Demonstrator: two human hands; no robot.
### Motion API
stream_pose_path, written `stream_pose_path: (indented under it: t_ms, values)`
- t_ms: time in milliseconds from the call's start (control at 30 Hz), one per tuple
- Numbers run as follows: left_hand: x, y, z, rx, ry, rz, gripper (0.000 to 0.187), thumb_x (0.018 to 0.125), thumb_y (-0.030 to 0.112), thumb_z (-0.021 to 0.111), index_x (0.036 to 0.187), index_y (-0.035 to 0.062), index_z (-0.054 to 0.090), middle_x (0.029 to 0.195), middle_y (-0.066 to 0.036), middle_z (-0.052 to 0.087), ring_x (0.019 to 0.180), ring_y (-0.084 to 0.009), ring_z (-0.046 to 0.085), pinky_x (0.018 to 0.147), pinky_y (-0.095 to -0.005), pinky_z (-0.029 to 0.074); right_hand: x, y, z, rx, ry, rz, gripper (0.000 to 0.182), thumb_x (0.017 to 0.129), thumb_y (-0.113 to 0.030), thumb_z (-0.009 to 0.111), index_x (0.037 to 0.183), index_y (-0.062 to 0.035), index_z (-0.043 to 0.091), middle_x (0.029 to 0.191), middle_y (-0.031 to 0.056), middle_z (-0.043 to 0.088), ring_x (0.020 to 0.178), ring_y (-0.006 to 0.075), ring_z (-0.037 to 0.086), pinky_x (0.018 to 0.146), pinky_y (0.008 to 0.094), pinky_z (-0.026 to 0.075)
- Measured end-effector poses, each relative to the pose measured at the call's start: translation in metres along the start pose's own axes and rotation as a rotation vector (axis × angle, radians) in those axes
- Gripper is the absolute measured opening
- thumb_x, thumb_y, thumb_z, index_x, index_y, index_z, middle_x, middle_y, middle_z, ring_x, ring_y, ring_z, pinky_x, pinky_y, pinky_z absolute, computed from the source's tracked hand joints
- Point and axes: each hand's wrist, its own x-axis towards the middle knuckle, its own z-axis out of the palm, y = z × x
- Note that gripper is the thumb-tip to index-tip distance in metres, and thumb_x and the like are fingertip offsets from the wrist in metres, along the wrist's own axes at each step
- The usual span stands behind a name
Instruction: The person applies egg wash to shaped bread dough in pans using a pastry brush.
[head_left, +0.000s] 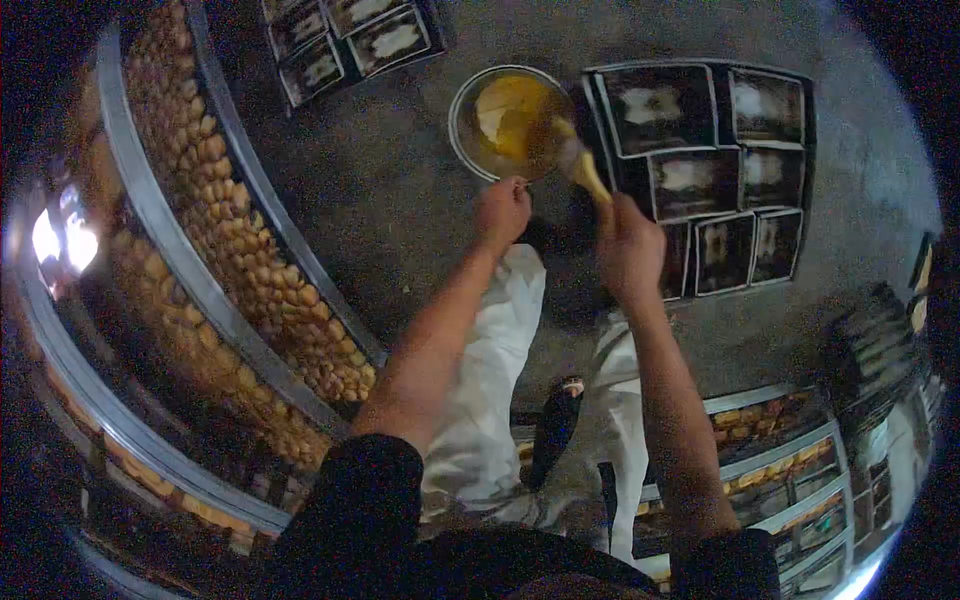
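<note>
My left hand (503,212) is closed at the near rim of a round metal bowl (458,142). Inside the bowl lies a yellow, oily-looking liquid (500,108). The fingers of my right hand (633,250) wrap round the yellow handle of a brush (592,180). The brush slants up and left, its blurred head over the bowl's right side. Just right of the brush lies a group of dark rectangular baking tins (697,180) with pale rims.
More dark tins (375,42) lie on the floor beyond the bowl, to the left. Long metal-edged trays (245,150) of small brown baked pieces (240,230) fill the left side. At lower right stands a rack (790,455) with yellowish goods on its shelves.
</note>
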Motion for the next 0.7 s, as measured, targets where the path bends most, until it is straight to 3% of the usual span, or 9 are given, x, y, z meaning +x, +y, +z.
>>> stream_pose_path:
  t_ms: [100, 133, 167, 267, 333, 400, 567, 700]
  values:
    - [0.010, -0.080, -0.025, 0.111, -0.115, -0.067, 0.022, 0.078, 0.015, 0.052, 0.094, 0.0059, 0.063, 0.085, -0.021, 0.063, 0.082, -0.0387, 0.060, 0.073, -0.0444, 0.048, 0.037, -0.019, 0.077, -0.088, -0.161, -0.081, 0.018, 0.081, -0.021, 0.054, 0.092, -0.0067, 0.059, 0.071, 0.0171, 0.061, 0.067, 0.0366, 0.061, 0.059, 0.0473, 0.049]
    - [0.016, -0.063, -0.059, 0.289, -0.273, -0.145, 0.025, 0.078, 0.017, 0.052, 0.096, 0.0053, 0.063, 0.086, -0.022, 0.062, 0.083, -0.0393, 0.059, 0.075, -0.0452, 0.048, 0.053, -0.017, 0.106, -0.151, -0.209, -0.089, 0.018, 0.082, -0.018, 0.054, 0.094, -0.0057, 0.059, 0.074, 0.0175, 0.062, 0.071, 0.0359, 0.062, 0.062, 0.0467, 0.049]
    - [0.018, -0.084, -0.064, 0.322, -0.302, -0.185, 0.026, 0.078, 0.018, 0.052, 0.097, 0.0052, 0.062, 0.088, -0.022, 0.062, 0.084, -0.0394, 0.059, 0.076, -0.0455, 0.048, 0.068, -0.017, 0.131, -0.211, -0.254, -0.094, 0.018, 0.082, -0.015, 0.054, 0.096, -0.0047, 0.060, 0.078, 0.0179, 0.062, 0.074, 0.0352, 0.062, 0.065, 0.0460, 0.050]
    - [0.028, -0.144, -0.072, 0.409, -0.404, -0.284, 0.029, 0.078, 0.022, 0.052, 0.100, 0.0050, 0.061, 0.094, -0.022, 0.062, 0.087, -0.0393, 0.059, 0.078, -0.0463, 0.047, 0.106, -0.017, 0.184, -0.338, -0.480, -0.003, 0.019, 0.082, -0.016, 0.054, 0.098, -0.0065, 0.060, 0.090, 0.0153, 0.064, 0.091, 0.0338, 0.061, 0.074, 0.0444, 0.050]
    - [0.039, -0.152, -0.086, 0.448, -0.477, -0.306, 0.031, 0.078, 0.024, 0.052, 0.101, 0.0050, 0.061, 0.097, -0.022, 0.061, 0.089, -0.0389, 0.059, 0.078, -0.0468, 0.047, 0.129, -0.001, 0.220, -0.305, -0.538, 0.234, 0.020, 0.083, -0.016, 0.052, 0.098, -0.0065, 0.061, 0.094, 0.0160, 0.063, 0.095, 0.0327, 0.060, 0.077, 0.0443, 0.050]
    - [0.050, -0.156, -0.093, 0.439, -0.494, -0.277, 0.031, 0.079, 0.025, 0.051, 0.101, 0.0051, 0.061, 0.098, -0.021, 0.061, 0.090, -0.0387, 0.059, 0.078, -0.0470, 0.047, 0.133, -0.013, 0.226, -0.299, -0.504, 0.281, 0.020, 0.083, -0.015, 0.051, 0.098, -0.0060, 0.061, 0.094, 0.0167, 0.063, 0.095, 0.0325, 0.060, 0.077, 0.0449, 0.050]
    - [0.055, -0.136, -0.086, 0.408, -0.448, -0.201, 0.030, 0.080, 0.026, 0.051, 0.099, 0.0051, 0.061, 0.095, -0.020, 0.062, 0.090, -0.0387, 0.059, 0.078, -0.0465, 0.047, 0.109, -0.025, 0.196, -0.342, -0.490, -0.050, 0.019, 0.081, -0.014, 0.050, 0.095, -0.0046, 0.059, 0.092, 0.0179, 0.063, 0.087, 0.0353, 0.062, 0.072, 0.0461, 0.051]
    - [0.061, -0.086, -0.076, 0.254, -0.375, -0.177, 0.028, 0.079, 0.025, 0.052, 0.097, 0.0049, 0.060, 0.093, -0.020, 0.062, 0.089, -0.0377, 0.059, 0.077, -0.0450, 0.048, 0.089, -0.020, 0.181, -0.198, -0.405, 0.141, 0.019, 0.080, -0.014, 0.051, 0.094, -0.0043, 0.057, 0.091, 0.0186, 0.062, 0.086, 0.0377, 0.061, 0.072, 0.0465, 0.050]
